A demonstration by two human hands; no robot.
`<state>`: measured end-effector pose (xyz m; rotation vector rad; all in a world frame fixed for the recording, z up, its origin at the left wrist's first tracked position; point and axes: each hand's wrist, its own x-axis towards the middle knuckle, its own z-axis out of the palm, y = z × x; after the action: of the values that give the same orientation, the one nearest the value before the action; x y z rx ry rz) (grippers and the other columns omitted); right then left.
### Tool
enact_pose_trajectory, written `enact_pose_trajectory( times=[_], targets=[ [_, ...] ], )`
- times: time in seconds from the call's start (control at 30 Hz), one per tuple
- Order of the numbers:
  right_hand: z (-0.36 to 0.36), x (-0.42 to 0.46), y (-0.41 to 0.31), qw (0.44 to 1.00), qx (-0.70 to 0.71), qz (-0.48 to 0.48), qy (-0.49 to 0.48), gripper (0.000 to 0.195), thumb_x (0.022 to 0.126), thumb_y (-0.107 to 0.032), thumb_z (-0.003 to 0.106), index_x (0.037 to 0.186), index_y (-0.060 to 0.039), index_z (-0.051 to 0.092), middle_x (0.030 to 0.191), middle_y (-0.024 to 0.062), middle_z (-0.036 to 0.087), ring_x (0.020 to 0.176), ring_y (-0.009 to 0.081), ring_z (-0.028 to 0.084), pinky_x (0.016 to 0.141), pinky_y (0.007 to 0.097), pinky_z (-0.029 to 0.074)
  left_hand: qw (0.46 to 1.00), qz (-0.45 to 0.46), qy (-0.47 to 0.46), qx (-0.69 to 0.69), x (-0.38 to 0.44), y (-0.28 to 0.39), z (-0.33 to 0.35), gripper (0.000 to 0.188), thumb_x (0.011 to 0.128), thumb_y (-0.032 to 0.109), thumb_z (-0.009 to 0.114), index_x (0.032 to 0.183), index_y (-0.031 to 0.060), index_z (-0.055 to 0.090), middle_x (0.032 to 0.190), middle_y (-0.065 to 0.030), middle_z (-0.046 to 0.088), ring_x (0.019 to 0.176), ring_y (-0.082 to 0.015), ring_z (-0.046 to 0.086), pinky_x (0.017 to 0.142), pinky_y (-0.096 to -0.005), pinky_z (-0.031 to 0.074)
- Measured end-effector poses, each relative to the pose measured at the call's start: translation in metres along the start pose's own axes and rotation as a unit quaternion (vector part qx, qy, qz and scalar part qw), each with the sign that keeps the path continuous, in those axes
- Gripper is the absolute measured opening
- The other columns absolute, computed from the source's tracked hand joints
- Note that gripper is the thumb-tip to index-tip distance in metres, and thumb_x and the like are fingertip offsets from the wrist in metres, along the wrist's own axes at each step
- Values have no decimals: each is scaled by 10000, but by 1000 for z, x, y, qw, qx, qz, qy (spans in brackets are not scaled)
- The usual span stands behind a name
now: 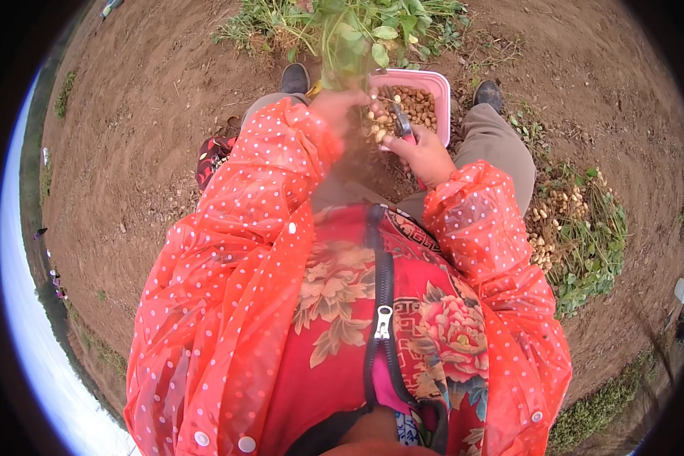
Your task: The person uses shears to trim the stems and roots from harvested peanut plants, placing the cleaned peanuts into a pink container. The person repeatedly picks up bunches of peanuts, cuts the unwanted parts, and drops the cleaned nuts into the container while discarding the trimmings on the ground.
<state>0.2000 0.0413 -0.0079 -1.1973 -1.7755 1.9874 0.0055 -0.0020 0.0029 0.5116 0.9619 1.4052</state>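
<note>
My left hand (337, 108), blurred, grips a bunch of green peanut plants (345, 48) near the root end, with the leaves pointing away from me. Pale peanut pods (379, 121) hang at the root end, between my two hands. In my right hand (427, 157) is a pair of pruning shears (402, 121) with red handles, its blades pointing away among the pods. Whether the blades touch a stem cannot be made out. Below the shears is a pink plastic basin (444, 105), holding many loose peanuts (420, 105). The plant bunch covers its left side.
Beyond the basin lies a heap of peanut plants (251, 25). More plants (595, 251) with pods (567, 202) attached lie on the soil at my right. My shoes (294, 78) flank the basin. A dark red patterned cloth item (212, 159) rests by my left leg.
</note>
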Motion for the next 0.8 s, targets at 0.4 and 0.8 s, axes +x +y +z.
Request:
enact_pose_trajectory(
  times=[0.4,0.8],
  targets=[
    [1,-1,-2,998,37,37,-30,338,780,-315,679,842,-17,530,606,8,502,493,109,475,469,261,408,999,-14,34,36,-2,-5,-8,170,760,-10,521,930,-9,534,822,-74,554,741,-198,549,731,-351,466],
    [-7,0,-9,992,78,89,-36,263,829,-295,640,793,-56,538,641,13,523,534,111,507,492,256,434,999,-8,33,-3,-2,4,-11,145,795,-23,539,939,-2,544,795,-81,582,781,-214,585,757,-369,488]
  ],
)
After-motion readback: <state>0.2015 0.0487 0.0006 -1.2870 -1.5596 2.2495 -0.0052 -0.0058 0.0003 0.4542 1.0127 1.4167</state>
